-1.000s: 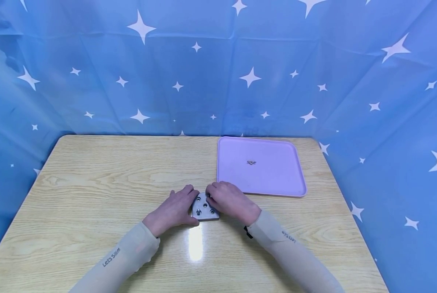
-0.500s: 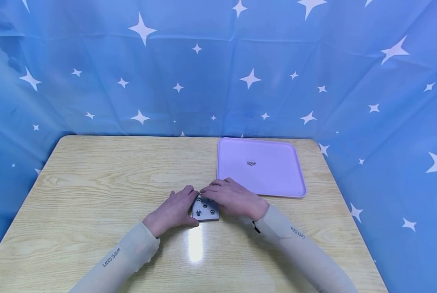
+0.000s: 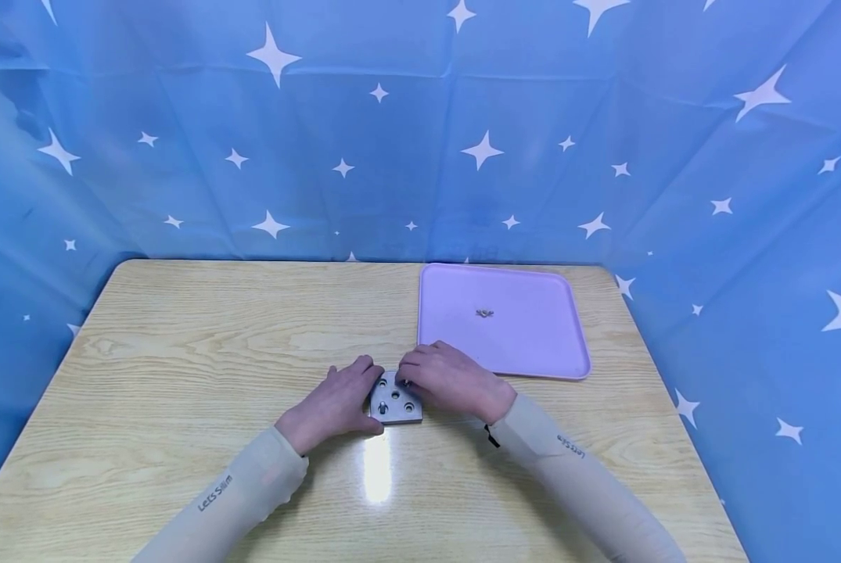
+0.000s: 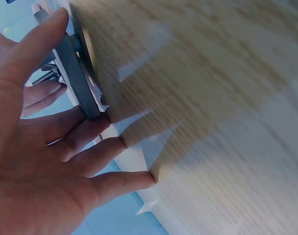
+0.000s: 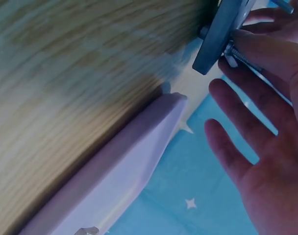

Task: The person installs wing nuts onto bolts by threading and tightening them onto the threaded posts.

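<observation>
A grey metal plate with several holes (image 3: 395, 408) lies near the table's middle; a short bolt (image 3: 382, 407) stands up at its near left corner. My left hand (image 3: 336, 403) grips the plate's left side, thumb at the near edge and fingers at the far edge. Over the far right corner, my right hand (image 3: 455, 381) pinches a small metal wing nut (image 5: 231, 55) between thumb and index finger, on a threaded bolt (image 5: 247, 61) rising from the plate. The other right fingers are spread apart. From above, the right hand hides that corner.
A lilac tray (image 3: 533, 356) lies behind and right of the plate, its near left corner beside the right hand. Small metal wing nuts (image 3: 485, 313) lie in it. A blue star-patterned cloth (image 3: 420, 156) hangs behind the wooden table (image 3: 251, 313).
My right hand's fingers stretched across the plate half a second ago and have now drawn back to its far right corner. The left hand and plate keep their place.
</observation>
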Available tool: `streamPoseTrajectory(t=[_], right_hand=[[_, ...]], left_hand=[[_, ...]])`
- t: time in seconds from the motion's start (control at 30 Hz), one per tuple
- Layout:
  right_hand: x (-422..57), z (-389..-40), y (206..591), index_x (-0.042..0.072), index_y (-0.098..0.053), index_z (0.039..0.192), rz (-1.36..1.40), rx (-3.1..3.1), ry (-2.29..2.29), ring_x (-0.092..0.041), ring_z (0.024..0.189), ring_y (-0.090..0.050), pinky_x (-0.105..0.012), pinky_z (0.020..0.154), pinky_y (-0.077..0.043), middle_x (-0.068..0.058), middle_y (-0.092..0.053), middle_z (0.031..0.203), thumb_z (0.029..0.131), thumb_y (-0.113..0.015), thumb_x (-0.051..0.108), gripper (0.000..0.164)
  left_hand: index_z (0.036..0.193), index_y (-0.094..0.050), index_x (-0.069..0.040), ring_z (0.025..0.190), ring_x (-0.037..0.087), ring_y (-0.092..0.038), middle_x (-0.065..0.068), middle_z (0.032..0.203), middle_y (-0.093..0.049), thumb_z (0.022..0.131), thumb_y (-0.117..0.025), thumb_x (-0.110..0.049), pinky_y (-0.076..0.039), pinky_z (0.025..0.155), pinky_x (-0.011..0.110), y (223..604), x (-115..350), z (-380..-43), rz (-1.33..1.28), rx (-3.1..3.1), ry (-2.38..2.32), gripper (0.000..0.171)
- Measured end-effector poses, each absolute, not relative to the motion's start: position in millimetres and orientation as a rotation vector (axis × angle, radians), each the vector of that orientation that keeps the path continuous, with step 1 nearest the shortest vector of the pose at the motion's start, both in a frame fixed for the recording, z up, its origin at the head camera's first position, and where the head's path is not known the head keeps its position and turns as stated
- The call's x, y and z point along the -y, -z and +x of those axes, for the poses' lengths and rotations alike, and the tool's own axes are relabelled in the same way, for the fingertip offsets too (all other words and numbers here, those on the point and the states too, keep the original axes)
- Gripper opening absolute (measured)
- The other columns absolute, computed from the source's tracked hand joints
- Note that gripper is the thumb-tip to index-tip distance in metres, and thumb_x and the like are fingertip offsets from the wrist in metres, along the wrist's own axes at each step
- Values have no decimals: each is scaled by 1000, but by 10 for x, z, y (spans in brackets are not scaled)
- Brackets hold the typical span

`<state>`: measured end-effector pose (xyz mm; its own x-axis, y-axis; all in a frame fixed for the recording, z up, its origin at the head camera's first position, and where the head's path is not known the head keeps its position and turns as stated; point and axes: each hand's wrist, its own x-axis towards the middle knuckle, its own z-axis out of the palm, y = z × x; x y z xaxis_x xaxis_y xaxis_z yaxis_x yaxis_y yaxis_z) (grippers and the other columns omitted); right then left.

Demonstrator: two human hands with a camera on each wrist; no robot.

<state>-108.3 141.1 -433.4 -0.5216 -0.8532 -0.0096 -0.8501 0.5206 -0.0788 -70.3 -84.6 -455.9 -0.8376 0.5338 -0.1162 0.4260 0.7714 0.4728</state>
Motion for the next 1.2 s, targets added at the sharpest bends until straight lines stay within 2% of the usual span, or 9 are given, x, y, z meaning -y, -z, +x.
streamPoseTrajectory(t=[0.17, 0.33, 0.53, 0.77, 0.93, 1.03, 1.13, 1.2], right_hand=[[-1385, -1093, 4387, 19, -75, 109, -1492, -2756, 104, -13, 96, -63, -31, 83, -52, 6, -69, 106, 96, -75, 24, 14], [-1341, -1081, 4419, 16, -74, 100, -1461, -2804, 148, -13, 84, -58, -29, 72, -50, 4, -64, 93, 95, -75, 21, 7], [-1297, -1055, 4465, 12, -71, 95, -1386, -2848, 215, -12, 72, -56, -30, 69, -51, 4, -62, 82, 96, -72, 17, 5], [-1265, -1013, 4482, 8, -70, 93, -1271, -2860, 298, -10, 67, -55, -28, 65, -52, 2, -62, 78, 98, -69, 15, 8], [-1311, -1020, 4438, 6, -72, 111, -1284, -2814, 298, -13, 78, -61, -31, 74, -55, 0, -67, 92, 95, -70, 17, 19], [-1371, -1040, 4384, 11, -70, 126, -1377, -2760, 249, -16, 97, -63, -36, 85, -55, 0, -69, 112, 93, -71, 13, 33], [-1418, -1055, 4329, 17, -67, 134, -1462, -2682, 201, -18, 116, -60, -39, 93, -52, 4, -66, 131, 94, -71, 7, 42], [-1434, -1061, 4300, 19, -66, 136, -1494, -2638, 177, -18, 123, -57, -40, 95, -51, 5, -64, 137, 94, -71, 5, 44]], left_hand=[[127, -62, -1, 95, 21, -57, 6, 112, -56, 69, -96, -32, -49, 91, 68, 4561, 847, -705, 748, -2721, -652, 74], [125, -62, -1, 94, 21, -57, 6, 111, -56, 68, -97, -32, -50, 89, 67, 4568, 849, -704, 757, -2730, -653, 74], [125, -62, -1, 91, 20, -56, 6, 110, -56, 68, -97, -32, -51, 86, 66, 4568, 851, -704, 765, -2731, -658, 74], [125, -62, -1, 90, 19, -55, 6, 110, -56, 67, -97, -31, -50, 87, 67, 4566, 849, -705, 760, -2728, -662, 74], [126, -62, -1, 91, 19, -56, 6, 110, -56, 68, -97, -33, -50, 89, 67, 4559, 846, -700, 766, -2728, -649, 74], [125, -62, -2, 92, 20, -57, 6, 110, -56, 68, -97, -33, -50, 89, 67, 4555, 849, -692, 771, -2734, -651, 74], [125, -62, -2, 93, 21, -58, 6, 110, -56, 68, -97, -32, -50, 89, 68, 4548, 849, -690, 772, -2737, -655, 73], [125, -62, -2, 94, 21, -58, 6, 111, -56, 68, -97, -32, -50, 89, 68, 4544, 847, -693, 770, -2738, -651, 73]])
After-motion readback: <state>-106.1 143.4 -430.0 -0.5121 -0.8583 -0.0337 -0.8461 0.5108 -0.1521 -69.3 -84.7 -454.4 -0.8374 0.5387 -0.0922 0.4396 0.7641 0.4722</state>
